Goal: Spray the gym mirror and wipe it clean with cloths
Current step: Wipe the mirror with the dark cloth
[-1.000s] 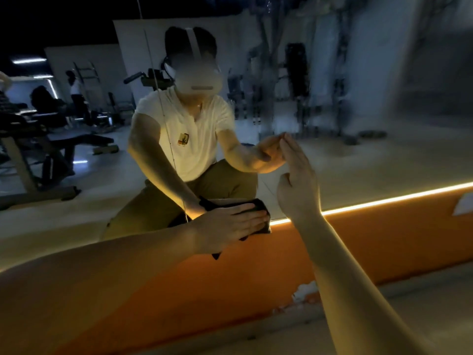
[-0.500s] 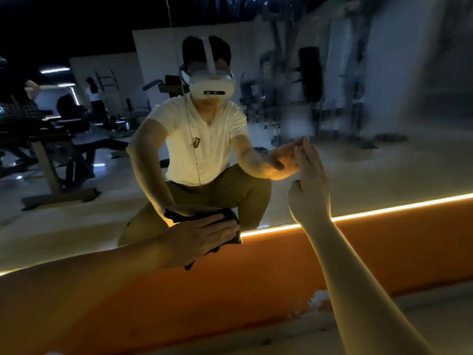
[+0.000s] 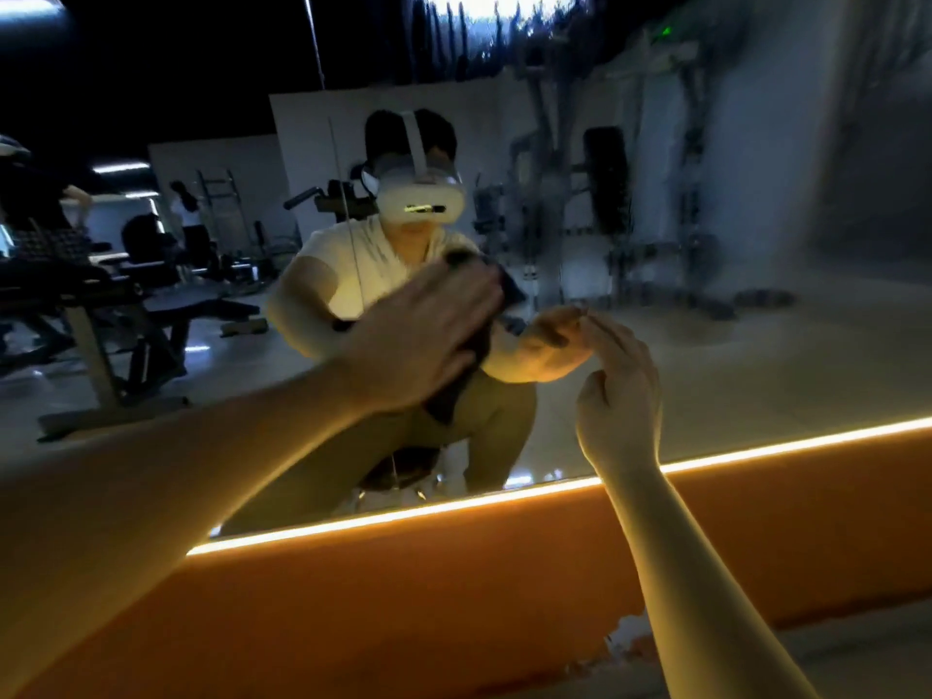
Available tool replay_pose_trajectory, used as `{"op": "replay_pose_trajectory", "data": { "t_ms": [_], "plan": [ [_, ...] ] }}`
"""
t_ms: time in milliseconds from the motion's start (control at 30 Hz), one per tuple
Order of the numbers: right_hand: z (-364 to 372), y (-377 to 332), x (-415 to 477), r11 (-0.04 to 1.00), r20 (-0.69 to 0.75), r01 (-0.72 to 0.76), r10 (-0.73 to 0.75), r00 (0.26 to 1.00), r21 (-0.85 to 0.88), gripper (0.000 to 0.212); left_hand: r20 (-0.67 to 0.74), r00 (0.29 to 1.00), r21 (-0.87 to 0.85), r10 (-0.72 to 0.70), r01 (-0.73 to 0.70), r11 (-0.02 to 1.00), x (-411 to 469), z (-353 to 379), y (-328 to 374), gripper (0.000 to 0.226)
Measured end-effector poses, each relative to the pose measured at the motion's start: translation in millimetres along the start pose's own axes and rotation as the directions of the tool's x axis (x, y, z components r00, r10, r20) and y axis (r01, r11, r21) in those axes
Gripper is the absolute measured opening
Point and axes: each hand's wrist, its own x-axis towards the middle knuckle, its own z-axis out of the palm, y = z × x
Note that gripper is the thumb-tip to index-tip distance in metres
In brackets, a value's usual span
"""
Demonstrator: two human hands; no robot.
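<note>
The gym mirror (image 3: 756,345) fills the wall ahead, its right part hazy with streaks. My left hand (image 3: 428,340) presses a dark cloth (image 3: 464,380) flat against the glass with straight fingers, about at the middle of my reflection. The cloth shows only at the hand's edges. My right hand (image 3: 618,391) stands upright to the right of it, fingertips touching the mirror, holding nothing. No spray bottle is in sight.
An orange wall band (image 3: 454,587) with a glowing light strip (image 3: 756,446) runs under the mirror. A chipped patch (image 3: 625,638) marks the band's lower edge by the floor. Benches, racks and other people appear only as reflections at the left.
My left hand has slid the cloth up and to the right, from the mirror's bottom edge to mid-height. My right hand has stayed on the glass.
</note>
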Motion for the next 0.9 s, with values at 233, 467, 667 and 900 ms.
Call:
{"op": "replay_pose_trajectory", "data": {
  "t_ms": [233,467,667,900],
  "plan": [
    [-3.9,0.9,-5.8,0.999,0.072,-0.016,0.014,0.997,0.028,0.063,-0.136,0.951,0.099,-0.277,0.291,0.952,20.7,-10.6,-8.8,0.074],
    [-19.6,-3.2,8.8,0.996,0.170,-0.067,0.056,0.984,0.061,0.060,0.056,0.998,0.087,0.041,-0.046,0.995,-18.8,52.9,85.9,0.071],
    [-4.3,-24.6,3.9,0.998,0.110,-0.003,0.010,0.994,-0.063,0.056,0.000,1.000,0.096,0.013,-0.013,0.995,-11.9,-0.8,-8.2,0.077],
    [-6.4,-34.8,6.5,0.993,0.135,-0.012,0.028,0.990,-0.121,0.059,-0.192,0.890,0.133,-0.414,0.441,0.887,53.1,-70.8,-92.6,0.072]
  ]
}}
